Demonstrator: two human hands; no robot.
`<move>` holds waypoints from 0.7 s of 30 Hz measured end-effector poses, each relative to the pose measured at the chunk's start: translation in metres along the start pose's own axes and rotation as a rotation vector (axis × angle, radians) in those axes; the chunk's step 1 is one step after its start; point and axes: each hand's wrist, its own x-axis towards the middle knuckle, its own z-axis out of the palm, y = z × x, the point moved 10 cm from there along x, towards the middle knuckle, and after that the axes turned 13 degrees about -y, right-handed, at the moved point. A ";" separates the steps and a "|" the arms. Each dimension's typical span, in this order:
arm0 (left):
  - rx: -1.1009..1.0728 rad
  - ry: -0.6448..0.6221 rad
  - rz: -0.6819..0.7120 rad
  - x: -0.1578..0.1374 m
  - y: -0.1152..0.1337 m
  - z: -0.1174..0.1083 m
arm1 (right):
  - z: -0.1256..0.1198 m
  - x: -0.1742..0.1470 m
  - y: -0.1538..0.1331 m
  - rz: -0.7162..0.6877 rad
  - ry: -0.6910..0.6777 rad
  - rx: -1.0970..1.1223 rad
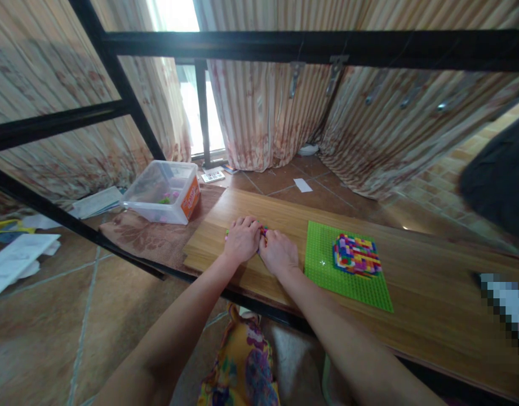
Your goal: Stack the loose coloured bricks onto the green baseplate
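Observation:
My left hand (243, 239) and my right hand (278, 250) are close together on the wooden table. Between their fingertips show small coloured toy building bricks (264, 230), mostly red and purple; the fingers cover nearly all of them. Both hands have their fingers bent and closed around these bricks. A little green and pink peeks out at the far left of my left hand. To the right of my right hand lies a green studded baseplate (320, 279). On it stands a blocky, many-coloured brick build (357, 255), several layers high.
A clear plastic box (143, 197) with an orange label and a few pink and green pieces stands on a brown cloth (145, 239) at the left. A black metal frame (259, 44) crosses above the table (428, 293). A blurred-out flat object (506, 307) lies at the right.

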 end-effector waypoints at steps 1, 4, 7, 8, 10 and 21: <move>-0.001 -0.001 0.001 0.000 0.000 0.000 | 0.000 0.000 0.000 0.000 -0.001 0.000; -0.008 -0.003 -0.004 0.000 -0.001 0.001 | 0.001 0.000 0.001 0.006 0.001 0.002; -0.009 -0.005 -0.015 0.000 -0.002 0.000 | 0.000 -0.001 0.002 0.018 0.009 0.004; -0.008 -0.006 -0.015 0.001 -0.002 0.000 | 0.000 -0.001 0.002 0.022 0.013 0.003; -0.012 -0.008 -0.009 0.001 -0.001 0.000 | -0.001 -0.002 0.003 0.030 0.023 0.002; -0.038 -0.012 -0.012 0.000 -0.002 -0.003 | -0.005 0.000 -0.002 0.011 -0.006 -0.014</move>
